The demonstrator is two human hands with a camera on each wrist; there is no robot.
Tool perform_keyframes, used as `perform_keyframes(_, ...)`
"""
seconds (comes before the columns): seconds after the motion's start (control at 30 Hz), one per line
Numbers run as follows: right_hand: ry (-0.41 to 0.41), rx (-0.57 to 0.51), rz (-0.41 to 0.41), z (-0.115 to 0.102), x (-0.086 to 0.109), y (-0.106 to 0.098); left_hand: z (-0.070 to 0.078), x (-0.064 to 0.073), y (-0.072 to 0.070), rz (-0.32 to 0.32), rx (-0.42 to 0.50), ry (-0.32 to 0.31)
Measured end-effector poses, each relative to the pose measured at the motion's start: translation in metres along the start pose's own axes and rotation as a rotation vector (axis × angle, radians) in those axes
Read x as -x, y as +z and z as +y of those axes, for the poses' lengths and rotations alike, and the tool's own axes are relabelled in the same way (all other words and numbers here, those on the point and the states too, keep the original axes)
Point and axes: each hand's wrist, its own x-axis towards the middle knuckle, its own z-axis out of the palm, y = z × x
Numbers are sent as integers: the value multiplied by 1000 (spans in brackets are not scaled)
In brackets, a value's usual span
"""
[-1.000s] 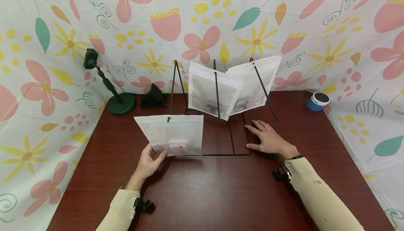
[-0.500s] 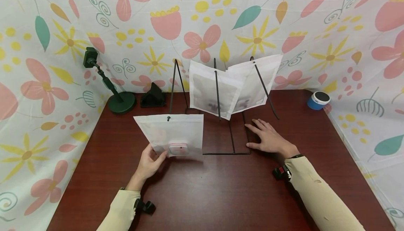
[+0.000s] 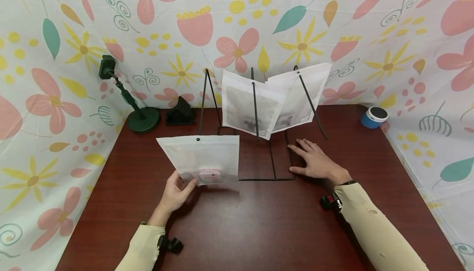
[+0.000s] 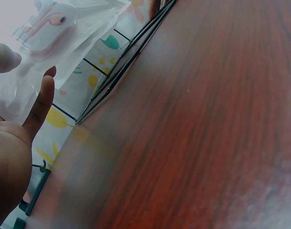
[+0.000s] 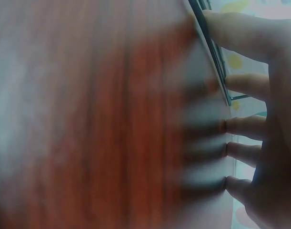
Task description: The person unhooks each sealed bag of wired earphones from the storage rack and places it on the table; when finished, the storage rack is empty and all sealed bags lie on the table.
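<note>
A white translucent zip bag (image 3: 218, 154) hangs at the front left, with the dark tip of a rack prong showing at its top hole. Inside its lower part is a small clear case (image 3: 210, 176); in the left wrist view the case (image 4: 50, 28) shows a pinkish earphone. My left hand (image 3: 175, 193) pinches the bag's lower left corner between thumb and fingers. My right hand (image 3: 316, 162) rests on the table with fingers spread, its thumb and a finger touching the right side of the black wire rack (image 3: 273, 160). Two more white bags (image 3: 252, 102) hang on other prongs.
A dark green stand (image 3: 142, 119) and a black angled holder (image 3: 180, 112) stand at the back left. A blue and white round tub (image 3: 374, 117) sits at the back right. Floral cloth (image 3: 237, 12) rises behind the dark red wooden table (image 3: 237, 230).
The front left bag has shifted slightly toward me in my left hand, and less of the prong tip shows at its hole. My right hand stays in place.
</note>
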Motion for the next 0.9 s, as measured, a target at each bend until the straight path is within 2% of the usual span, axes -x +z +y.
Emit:
perform_keyframes(0.23,0,-9,1,0,0,1,1,2,-1,7,-23,-11)
perform_keyframes(0.53,8,-13,-2,1,0,1,2,4,2,1,-5,49)
perform_keyframes(0.9,6,-7,-7,1,-1,1,4,13,-4,41,-5,41)
